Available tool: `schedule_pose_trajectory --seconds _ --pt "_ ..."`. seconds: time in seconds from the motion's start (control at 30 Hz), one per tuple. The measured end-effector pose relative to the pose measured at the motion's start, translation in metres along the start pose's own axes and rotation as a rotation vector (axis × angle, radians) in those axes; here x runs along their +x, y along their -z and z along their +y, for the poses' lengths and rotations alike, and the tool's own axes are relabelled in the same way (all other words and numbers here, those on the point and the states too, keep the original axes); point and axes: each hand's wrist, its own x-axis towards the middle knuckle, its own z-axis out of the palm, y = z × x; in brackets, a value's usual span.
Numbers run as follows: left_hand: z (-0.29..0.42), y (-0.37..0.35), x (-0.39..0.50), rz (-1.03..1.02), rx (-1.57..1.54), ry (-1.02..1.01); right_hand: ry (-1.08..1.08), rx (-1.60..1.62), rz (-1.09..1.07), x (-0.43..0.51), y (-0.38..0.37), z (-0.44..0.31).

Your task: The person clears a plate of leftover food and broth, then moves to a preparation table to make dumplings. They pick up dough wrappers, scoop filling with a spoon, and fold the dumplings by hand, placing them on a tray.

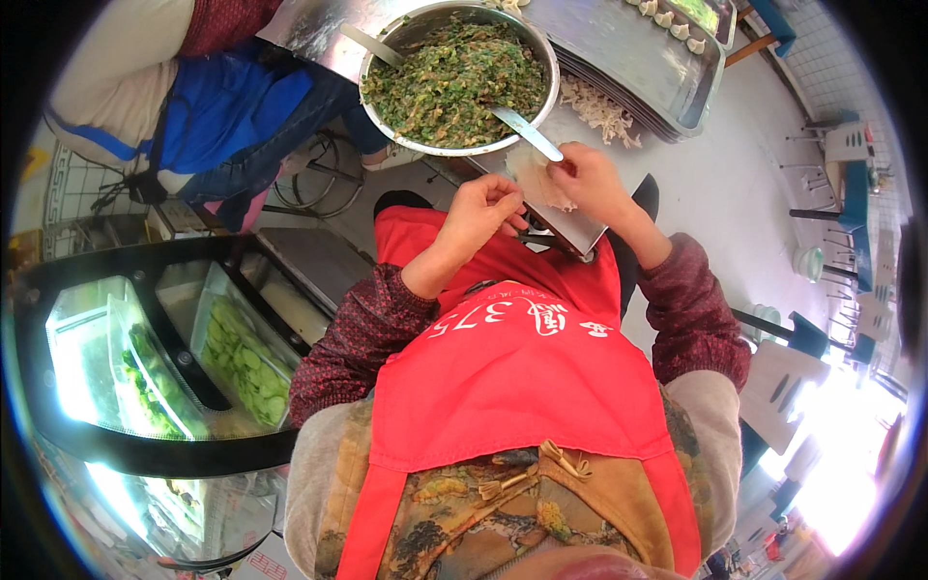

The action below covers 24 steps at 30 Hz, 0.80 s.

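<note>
A steel bowl [554, 76] of chopped green filling [464, 83] stands at the table's edge before me. My right hand [589, 181] has its fingers bent down at thin pale dough wrappers [542, 185], close to the tip of a flat spatula [533, 134]. The spatula's other end rests in the filling. Whether the fingers pinch a wrapper is hidden. Left of the wrappers, my left hand [482, 210] hovers above my red apron with its fingers loosely curled. Its palm is turned out of sight, and nothing shows between the fingers.
Stacked metal trays [616, 58] with a row of folded dumplings [680, 32] lie at the upper right, beside loose dough scraps [598, 109]. A second handle [371, 45] leans in the bowl. A co-worker [217, 109] sits left, above containers of sliced vegetables [243, 362]. Chairs [786, 391] line the right.
</note>
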Motion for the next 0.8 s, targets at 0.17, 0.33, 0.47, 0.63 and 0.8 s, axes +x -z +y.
schedule_pose_trajectory --seconds 0.17,0.33,0.47,0.63,0.8 --pt "0.006 -0.006 0.001 -0.037 0.034 -0.024 -0.412 0.869 -0.113 -0.007 0.027 0.022" --pt "0.011 -0.019 0.01 -0.062 -0.221 -0.045 -0.51 1.393 -0.136 -0.016 0.031 0.031" --pt "0.01 -0.032 0.019 -0.14 -0.388 0.001 -0.487 1.453 -0.161 -0.023 0.022 0.026" --pt "0.002 -0.04 0.024 -0.027 -0.231 -0.22 -0.544 1.422 -0.121 -0.031 0.019 0.012" --pt "-0.003 -0.041 0.023 0.032 -0.096 -0.342 -0.471 1.094 -0.128 -0.028 0.018 -0.002"
